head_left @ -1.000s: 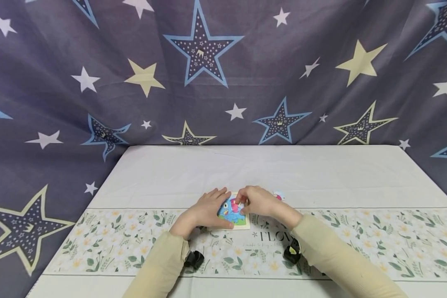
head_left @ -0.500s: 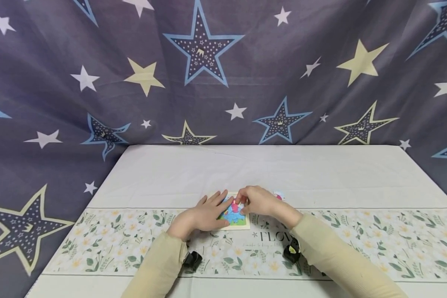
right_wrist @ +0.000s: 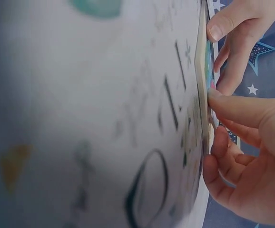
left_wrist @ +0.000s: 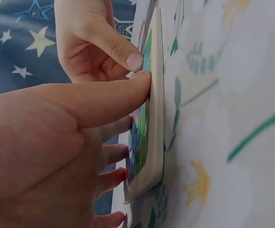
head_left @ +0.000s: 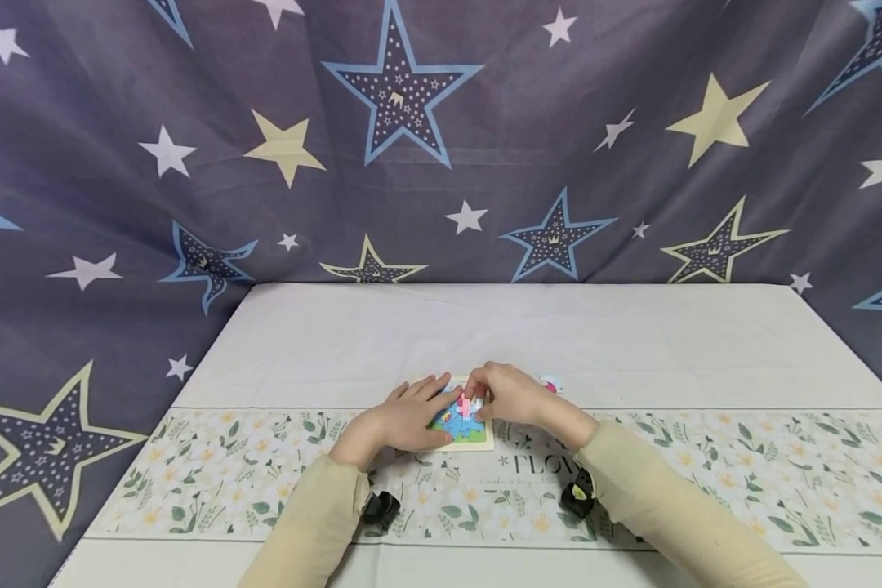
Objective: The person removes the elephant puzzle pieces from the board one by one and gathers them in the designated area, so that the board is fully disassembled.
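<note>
A small jigsaw puzzle board (head_left: 470, 447) with a pale wooden frame and a blue, pink and green picture lies flat on the table. My left hand (head_left: 404, 415) rests on its left side with fingers spread, thumb pressing the near edge in the left wrist view. At the right part of the picture, my right hand (head_left: 513, 394) pinches a puzzle piece (head_left: 468, 406) with pink on it between thumb and fingertips, close over the board. Those fingers hide part of the piece. A loose puzzle piece (head_left: 551, 383), white, blue and pink, lies behind the right wrist.
The table has a white cloth (head_left: 632, 343) with a floral printed band (head_left: 706, 474) across it. A dark star-patterned curtain (head_left: 441, 180) hangs behind the far edge. Black wrist cameras (head_left: 380, 510) sit below both hands.
My left hand has shifted slightly left, its fingers spreading and its index finger reaching nearer the right fingertips. The pink piece has turned a little in my right fingers, which stay in place.
</note>
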The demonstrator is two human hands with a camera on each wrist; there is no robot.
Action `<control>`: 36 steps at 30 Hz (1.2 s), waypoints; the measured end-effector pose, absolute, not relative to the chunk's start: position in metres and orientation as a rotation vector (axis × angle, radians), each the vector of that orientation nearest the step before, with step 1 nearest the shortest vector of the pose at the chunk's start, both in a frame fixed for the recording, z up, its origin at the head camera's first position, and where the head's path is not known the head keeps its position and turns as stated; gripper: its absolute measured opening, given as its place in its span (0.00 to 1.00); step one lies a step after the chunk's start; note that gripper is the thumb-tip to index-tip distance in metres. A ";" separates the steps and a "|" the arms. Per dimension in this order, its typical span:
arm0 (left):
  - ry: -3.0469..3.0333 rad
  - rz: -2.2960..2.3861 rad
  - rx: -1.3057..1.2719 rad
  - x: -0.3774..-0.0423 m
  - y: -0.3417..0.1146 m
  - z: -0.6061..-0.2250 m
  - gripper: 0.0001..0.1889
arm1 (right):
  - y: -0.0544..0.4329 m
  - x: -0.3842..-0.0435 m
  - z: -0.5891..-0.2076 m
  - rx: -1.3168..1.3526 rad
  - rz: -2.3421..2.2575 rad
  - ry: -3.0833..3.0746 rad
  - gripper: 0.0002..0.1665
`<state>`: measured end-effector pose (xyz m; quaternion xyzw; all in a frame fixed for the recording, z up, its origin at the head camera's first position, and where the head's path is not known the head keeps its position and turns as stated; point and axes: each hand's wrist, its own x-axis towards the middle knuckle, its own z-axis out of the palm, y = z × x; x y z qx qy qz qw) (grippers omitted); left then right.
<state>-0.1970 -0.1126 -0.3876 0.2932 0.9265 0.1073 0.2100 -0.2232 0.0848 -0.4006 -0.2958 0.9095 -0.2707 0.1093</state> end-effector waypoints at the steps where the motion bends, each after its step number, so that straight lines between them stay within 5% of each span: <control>1: 2.576 0.298 0.814 -0.197 -0.113 -0.388 0.35 | 0.085 -0.223 -0.401 -0.870 -0.797 2.674 0.12; 36: 2.596 0.394 0.773 -0.203 -0.112 -0.392 0.37 | 0.094 -0.225 -0.401 -0.883 -0.918 2.590 0.09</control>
